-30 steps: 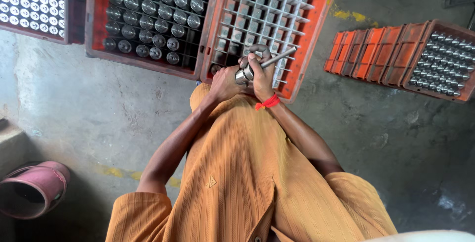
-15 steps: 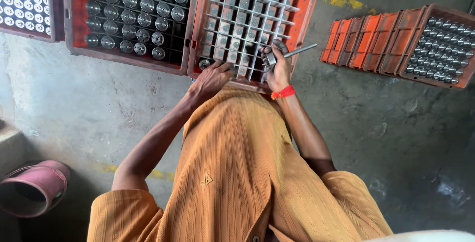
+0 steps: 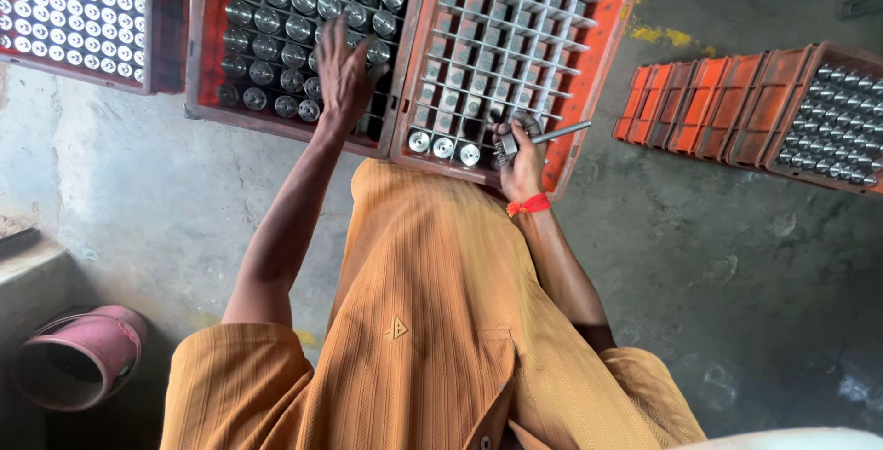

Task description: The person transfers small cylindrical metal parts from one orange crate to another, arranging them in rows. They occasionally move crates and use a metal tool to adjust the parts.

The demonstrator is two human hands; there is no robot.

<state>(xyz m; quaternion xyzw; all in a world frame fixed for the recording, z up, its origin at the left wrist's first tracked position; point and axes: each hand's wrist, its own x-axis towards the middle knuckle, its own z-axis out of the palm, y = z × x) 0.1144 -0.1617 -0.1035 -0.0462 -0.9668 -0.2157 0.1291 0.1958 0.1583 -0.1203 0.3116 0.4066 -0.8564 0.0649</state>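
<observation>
L hand [image 3: 342,77]: fingers spread and open, palm down over the near rows of metal cylinders [image 3: 276,22] in the full crate [image 3: 204,63]. Fingertips sit at or just above the cylinder tops; can't tell if one is pinched. Arm runs back from there to the orange shirt [image 3: 432,321].

R hand [image 3: 521,160]: fingers closed round a small metal tool [image 3: 543,137], a thin rod sticking out to the right w/ a thicker silvery head near the thumb. Red band [image 3: 529,204] on the wrist. Hand rests at the near edge of the grid crate [image 3: 618,8], right beside the full one, walls touching.

Grid crate: orange-red, grey dividers, most cells w/out cylinders. Three loaded cylinders [image 3: 443,146] sit in the near row, just left of the R hand, shiny tops up.

Full crate: same orange-red, dark cells, rows of upright silvery cylinders filling nearly all of it.

Further out: far-left crate [image 3: 152,36] packed w/ smaller-looking shiny tops, near the full crate. On the right, well apart, a stack of crates [image 3: 699,105] lying tilted on the floor, the end crate [image 3: 842,119] showing rows of cylinders. All on a grey concrete floor [image 3: 736,257], yellow paint marks by the grid crate corner. Pink bucket [image 3: 78,358] low left, on its side, mouth toward the camera.
</observation>
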